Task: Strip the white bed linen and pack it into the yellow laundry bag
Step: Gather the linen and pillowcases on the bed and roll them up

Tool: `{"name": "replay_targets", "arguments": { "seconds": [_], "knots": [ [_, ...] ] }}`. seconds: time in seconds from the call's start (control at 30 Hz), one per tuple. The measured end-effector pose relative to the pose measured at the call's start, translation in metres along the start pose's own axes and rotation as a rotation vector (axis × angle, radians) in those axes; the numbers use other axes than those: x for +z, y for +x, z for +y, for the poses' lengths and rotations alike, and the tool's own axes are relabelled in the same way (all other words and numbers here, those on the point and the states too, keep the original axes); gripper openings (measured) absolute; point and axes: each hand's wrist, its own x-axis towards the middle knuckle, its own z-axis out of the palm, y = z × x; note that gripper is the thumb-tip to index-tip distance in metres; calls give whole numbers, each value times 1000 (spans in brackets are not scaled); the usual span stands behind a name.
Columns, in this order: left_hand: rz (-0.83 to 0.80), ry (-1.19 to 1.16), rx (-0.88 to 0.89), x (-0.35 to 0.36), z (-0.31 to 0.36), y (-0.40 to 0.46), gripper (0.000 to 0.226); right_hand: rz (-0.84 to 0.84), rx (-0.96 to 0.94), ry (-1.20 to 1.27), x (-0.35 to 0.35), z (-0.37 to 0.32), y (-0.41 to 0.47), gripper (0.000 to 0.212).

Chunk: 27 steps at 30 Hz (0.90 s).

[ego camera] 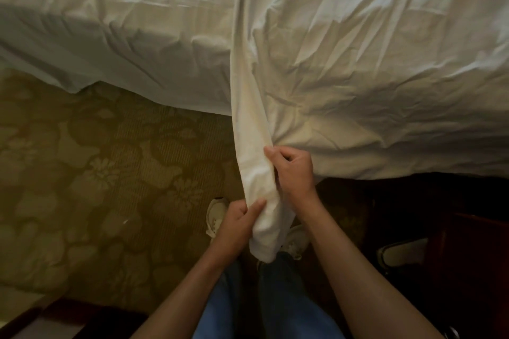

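Note:
A white sheet (pixel 371 77) covers the bed across the top of the head view and hangs over its near edge. One edge of it is drawn into a long rope-like fold (pixel 253 146) running down toward me. My right hand (pixel 292 170) grips that fold high up, at the bed's edge. Lower down, my left hand (pixel 239 220) holds the bunched end of the fold, thumb on top. The yellow laundry bag is not in view.
A second layer of white linen (pixel 110 44) lies on the left part of the bed. Patterned olive carpet (pixel 96 173) spreads at the left. My white shoes (pixel 217 215) stand below the hands. Dark wooden furniture (pixel 468 256) is at the right.

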Motion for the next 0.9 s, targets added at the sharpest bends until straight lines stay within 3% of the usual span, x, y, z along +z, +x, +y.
{"name": "replay_targets", "arguments": {
  "seconds": [0.13, 0.4, 0.57, 0.63, 0.77, 0.9],
  "knots": [
    [-1, -114, -48, 9, 18, -19, 32, -5, 97, -34, -24, -1, -24, 14],
    [-32, -418, -196, 45, 59, -61, 45, 325, 455, -124, -79, 27, -99, 60],
    [-107, -487, -258, 63, 74, -83, 41, 240, 785, 469, -92, 35, -133, 102],
    [-103, -494, -276, 69, 78, -89, 45, 203, 871, 610, -94, 29, -135, 95],
    [-2, -465, -299, 73, 83, -92, 46, 363, 895, 841, -95, 18, -133, 89],
    [138, -354, -287, 82, 83, -92, 47, 567, 752, 812, -105, 2, -131, 34]
  ]
}}
